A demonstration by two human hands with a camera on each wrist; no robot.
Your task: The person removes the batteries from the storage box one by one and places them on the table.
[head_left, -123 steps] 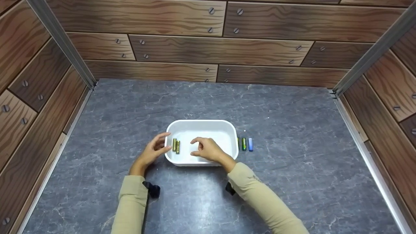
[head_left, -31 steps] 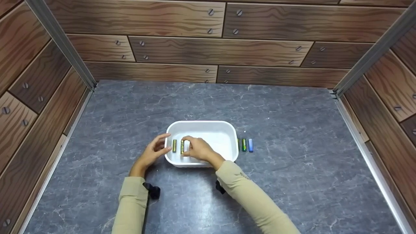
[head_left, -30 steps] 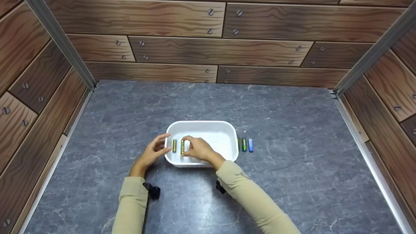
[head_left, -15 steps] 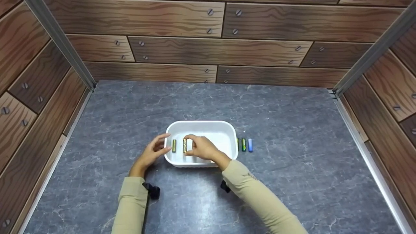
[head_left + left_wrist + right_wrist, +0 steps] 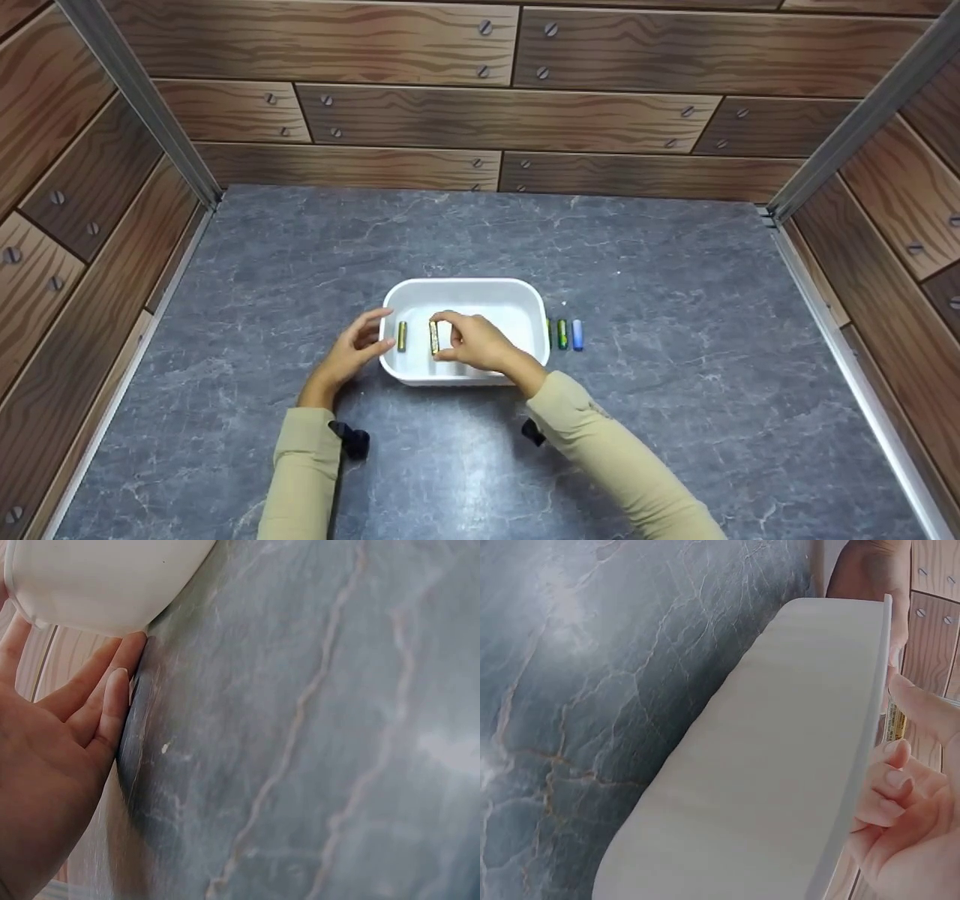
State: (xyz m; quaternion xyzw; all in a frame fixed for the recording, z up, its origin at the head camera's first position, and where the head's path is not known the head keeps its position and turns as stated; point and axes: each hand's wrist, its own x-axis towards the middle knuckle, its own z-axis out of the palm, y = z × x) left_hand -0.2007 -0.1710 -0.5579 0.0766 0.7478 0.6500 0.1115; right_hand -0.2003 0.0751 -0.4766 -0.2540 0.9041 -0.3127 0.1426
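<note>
In the head view a white plastic tub (image 5: 465, 280) stands on the grey marbled surface. My right hand (image 5: 480, 343) reaches into it and pinches a gold battery (image 5: 433, 338) between thumb and index finger. A second gold battery (image 5: 402, 337) lies by the tub's left wall. My left hand (image 5: 350, 352) holds the tub's left side, thumb and index fingertip over the rim. In the left wrist view, other fingers of this hand (image 5: 52, 757) lie against the outer wall. The tub's wall hides much of the pinched battery (image 5: 895, 726) in the right wrist view.
Just right of the tub lie a green battery (image 5: 562, 334) and a blue one (image 5: 577, 335). Another green battery (image 5: 549, 334) is partly hidden by the rim. Wood-patterned walls (image 5: 480, 116) enclose the surface at the back and sides.
Since one second ago my right hand has moved right with the pinched battery, away from the other gold one. The two lay close together about four seconds ago. My left hand stays put.
</note>
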